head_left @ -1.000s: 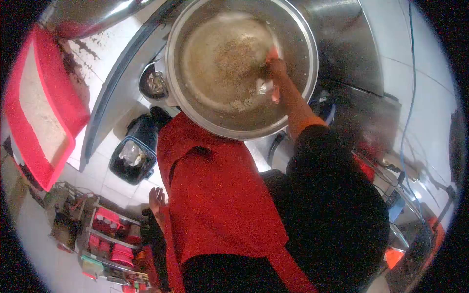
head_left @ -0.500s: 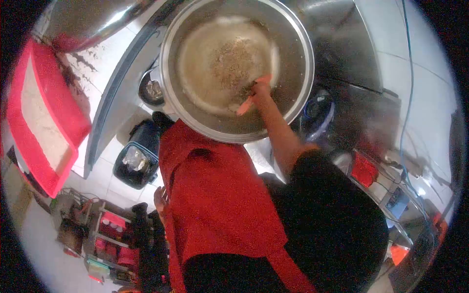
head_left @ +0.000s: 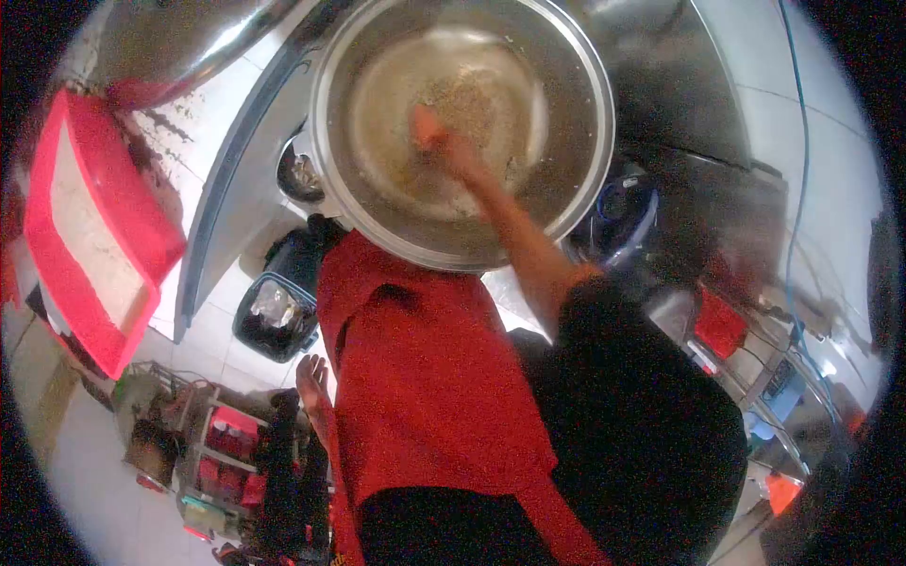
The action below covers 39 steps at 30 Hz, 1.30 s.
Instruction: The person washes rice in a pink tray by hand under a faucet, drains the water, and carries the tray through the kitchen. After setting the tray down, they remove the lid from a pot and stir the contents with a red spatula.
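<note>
My right hand (head_left: 458,156) reaches down inside a large round metal pot (head_left: 324,179), closed on a flat orange piece (head_left: 427,126) held low over the bottom. Its exact kind is blurred. Cloudy brownish liquid (head_left: 396,85) covers the pot's bottom, with dark crumbs and a brown patch (head_left: 472,91) near the middle. Beside the red apron (head_left: 425,377), my left hand (head_left: 312,377) hangs low, fingers stretched out and holding nothing.
At left stands a pink tub (head_left: 142,222) with pale contents. A dark bin (head_left: 274,316) with crumpled material sits on the tiled floor. Steel worktop (head_left: 661,75) lies right of the pot. Shelving (head_left: 226,453) and a red basket (head_left: 719,321) are lower down.
My right hand has swept the orange piece leftward and slightly up across the pot's bottom. My left hand shows more of its fingers. The view has shifted slightly.
</note>
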Each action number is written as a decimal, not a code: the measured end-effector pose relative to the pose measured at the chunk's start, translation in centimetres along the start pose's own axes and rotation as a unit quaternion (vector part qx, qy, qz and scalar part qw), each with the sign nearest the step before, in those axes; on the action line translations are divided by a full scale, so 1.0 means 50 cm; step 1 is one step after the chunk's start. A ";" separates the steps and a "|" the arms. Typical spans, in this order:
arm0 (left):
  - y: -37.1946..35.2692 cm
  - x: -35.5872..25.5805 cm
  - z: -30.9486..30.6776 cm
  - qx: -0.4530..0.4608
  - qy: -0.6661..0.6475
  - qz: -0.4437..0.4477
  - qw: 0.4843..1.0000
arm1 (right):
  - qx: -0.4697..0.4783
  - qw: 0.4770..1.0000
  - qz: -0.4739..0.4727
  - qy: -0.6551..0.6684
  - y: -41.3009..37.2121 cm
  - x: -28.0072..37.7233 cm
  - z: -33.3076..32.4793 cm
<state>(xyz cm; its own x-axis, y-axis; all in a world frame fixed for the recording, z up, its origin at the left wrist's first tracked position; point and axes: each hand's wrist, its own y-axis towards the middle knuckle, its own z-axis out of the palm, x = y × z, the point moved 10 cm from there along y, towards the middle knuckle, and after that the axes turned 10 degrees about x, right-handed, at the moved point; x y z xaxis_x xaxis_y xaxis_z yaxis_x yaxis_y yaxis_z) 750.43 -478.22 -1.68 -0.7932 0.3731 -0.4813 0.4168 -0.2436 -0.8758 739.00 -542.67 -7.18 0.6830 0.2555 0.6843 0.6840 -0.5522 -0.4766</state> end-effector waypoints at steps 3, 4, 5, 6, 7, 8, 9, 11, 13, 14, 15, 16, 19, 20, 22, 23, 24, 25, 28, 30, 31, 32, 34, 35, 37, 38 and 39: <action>-0.005 -0.011 -0.004 0.006 0.035 0.011 0.999 | -0.046 0.974 0.156 -0.155 -0.022 -0.130 -0.178; -0.003 0.005 -0.018 0.004 0.011 0.010 1.000 | -0.118 0.980 0.094 -0.129 -0.014 -0.209 -0.243; -0.001 0.026 -0.031 -0.001 -0.013 0.004 1.000 | -0.153 0.980 0.061 -0.114 -0.005 -0.219 -0.272; -0.002 0.044 -0.037 -0.003 -0.027 -0.001 1.000 | -0.186 0.977 0.027 -0.101 0.001 -0.226 -0.300; -0.006 0.061 -0.041 -0.005 -0.034 -0.006 0.999 | -0.100 0.975 0.065 -0.185 0.013 -0.161 -0.313; -0.008 0.075 -0.038 -0.002 -0.035 -0.009 0.999 | -0.056 0.969 0.084 -0.225 0.030 -0.115 -0.304; -0.014 0.088 -0.035 0.004 -0.036 -0.011 0.999 | -0.012 0.959 0.100 -0.265 0.046 -0.068 -0.295; -0.028 0.112 -0.028 0.015 -0.033 -0.015 0.999 | 0.055 0.951 0.161 -0.256 0.096 -0.045 -0.216; -0.032 0.124 -0.018 0.023 -0.034 -0.016 0.999 | 0.098 0.979 -0.019 -0.179 0.124 -0.069 -0.098; -0.030 0.129 -0.015 0.025 -0.035 -0.017 0.999 | 0.132 0.975 -0.056 -0.167 0.111 -0.054 -0.056; -0.028 0.133 -0.019 0.024 -0.037 -0.017 0.999 | 0.189 0.958 0.010 -0.214 0.050 0.003 -0.026; -0.026 0.135 -0.021 0.022 -0.041 -0.021 0.999 | 0.190 0.958 0.009 -0.214 0.008 0.033 0.006; -0.007 0.118 -0.031 0.016 -0.050 -0.023 0.998 | 0.316 0.857 0.080 -0.398 -0.038 0.044 0.064; -0.003 0.112 -0.033 0.013 -0.054 -0.019 0.998 | 0.295 0.881 0.044 -0.368 0.002 0.077 0.035; 0.001 0.085 -0.033 0.003 -0.048 -0.013 0.999 | 0.261 0.921 -0.014 -0.290 0.058 0.138 -0.031; 0.000 0.069 -0.033 0.000 -0.042 -0.006 0.999 | 0.234 0.921 -0.030 -0.309 0.089 0.162 -0.063; 0.008 0.072 -0.040 -0.017 -0.072 -0.025 0.997 | 0.206 0.921 -0.046 -0.328 0.121 0.184 -0.095; 0.013 0.074 -0.048 -0.016 -0.070 -0.024 0.997 | 0.171 0.897 -0.054 -0.405 0.158 0.204 -0.111; 0.017 0.069 -0.078 -0.002 -0.072 0.005 0.997 | 0.212 0.914 -0.052 -0.343 0.216 0.213 -0.029; 0.004 0.071 -0.084 -0.023 -0.053 0.011 0.998 | 0.252 0.896 -0.051 -0.363 0.169 0.214 0.044; -0.010 0.074 -0.082 -0.044 -0.032 0.011 0.998 | 0.272 0.882 -0.050 -0.380 0.124 0.210 0.070; -0.015 0.085 -0.070 -0.047 -0.036 0.011 0.998 | 0.293 0.866 -0.051 -0.402 0.078 0.199 0.090; -0.007 0.126 -0.062 -0.070 -0.060 -0.040 0.995 | 0.329 0.836 -0.044 -0.438 -0.008 0.173 0.100; -0.006 0.140 -0.055 -0.068 -0.069 -0.044 0.994 | 0.337 0.829 -0.034 -0.445 -0.031 0.162 0.085; -0.017 0.166 -0.048 -0.048 -0.084 -0.025 0.995 | 0.327 0.837 -0.007 -0.438 -0.017 0.158 0.022; -0.028 0.175 -0.045 -0.036 -0.081 -0.017 0.996 | 0.314 0.846 0.014 -0.431 0.012 0.167 -0.014; -0.035 0.184 -0.042 -0.024 -0.075 -0.012 0.997 | 0.293 0.856 0.048 -0.423 0.047 0.173 -0.054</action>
<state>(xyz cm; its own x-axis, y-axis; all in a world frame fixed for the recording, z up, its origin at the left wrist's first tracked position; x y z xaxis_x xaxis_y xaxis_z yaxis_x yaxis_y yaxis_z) 743.36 -472.48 -4.63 -0.8590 0.2395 -0.4526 0.4151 -0.1918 -0.8893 745.82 -543.90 -0.86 0.5152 0.8513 0.0996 0.4551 -0.1733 -0.8734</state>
